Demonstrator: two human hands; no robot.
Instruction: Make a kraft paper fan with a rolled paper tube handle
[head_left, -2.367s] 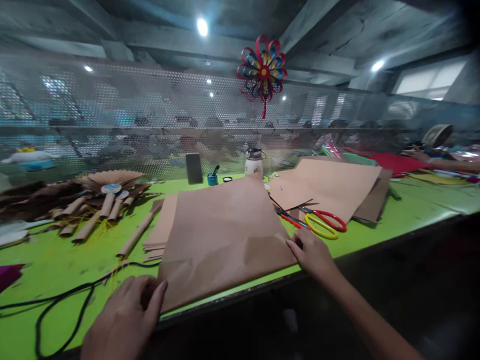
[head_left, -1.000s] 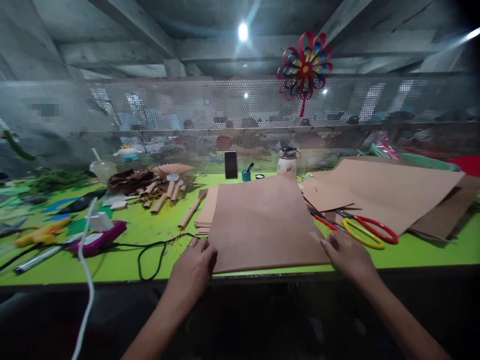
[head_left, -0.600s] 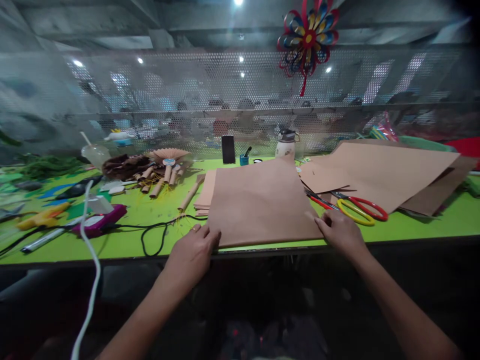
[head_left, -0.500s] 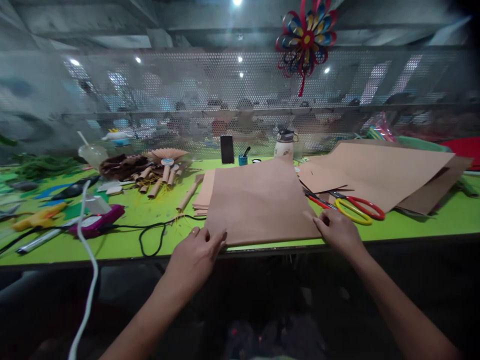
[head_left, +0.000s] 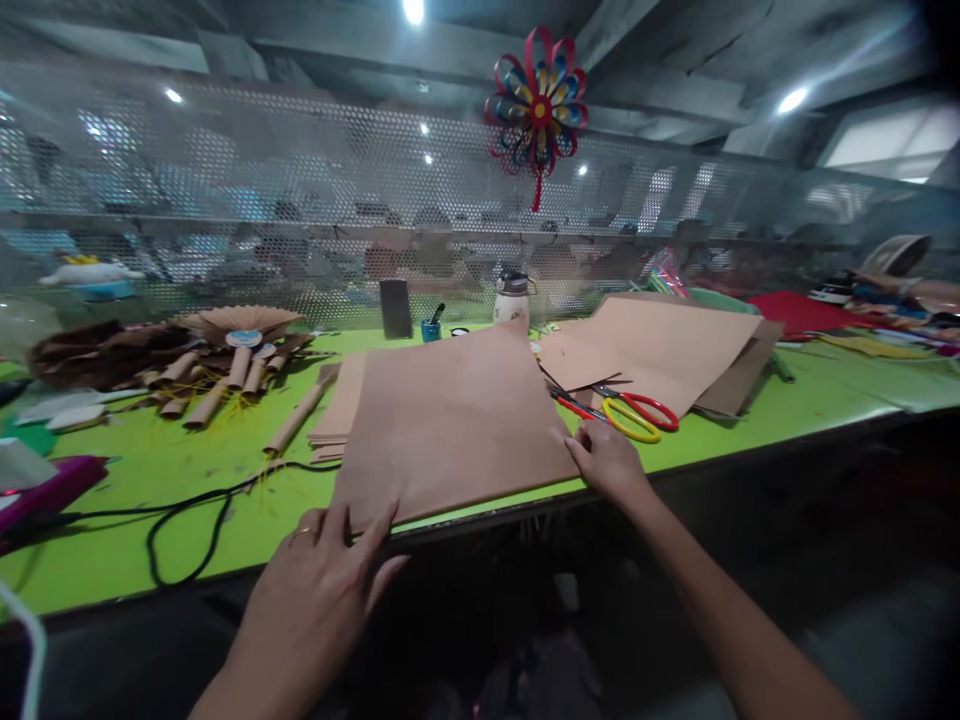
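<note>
A folded sheet of brown paper (head_left: 457, 420) lies on the green tabletop, its folded edge along the table's front. My left hand (head_left: 322, 570) is at its front left corner, fingers spread, fingertips resting at the paper's edge and the thumb apart from it. At the front right corner, my right hand (head_left: 609, 460) pinches the paper between thumb and fingers. Just beyond that hand lie scissors with yellow handles (head_left: 634, 420) and another pair with red handles (head_left: 656, 408). A stack of lighter paper (head_left: 337, 410) pokes out under the sheet's left side.
Large brown sheets (head_left: 675, 345) lie at the right. On the left are a paper fan (head_left: 240, 325), several cardboard tubes (head_left: 206, 405) and a black cord (head_left: 187, 500). At the back stand a dark phone-like slab (head_left: 395, 308), a blue jar (head_left: 430, 330) and a bottle (head_left: 511, 300).
My view has turned to the right, so the things on the table appear further left. My left hand's fingers have spread and its thumb has come off the paper. The right hand keeps its pinch.
</note>
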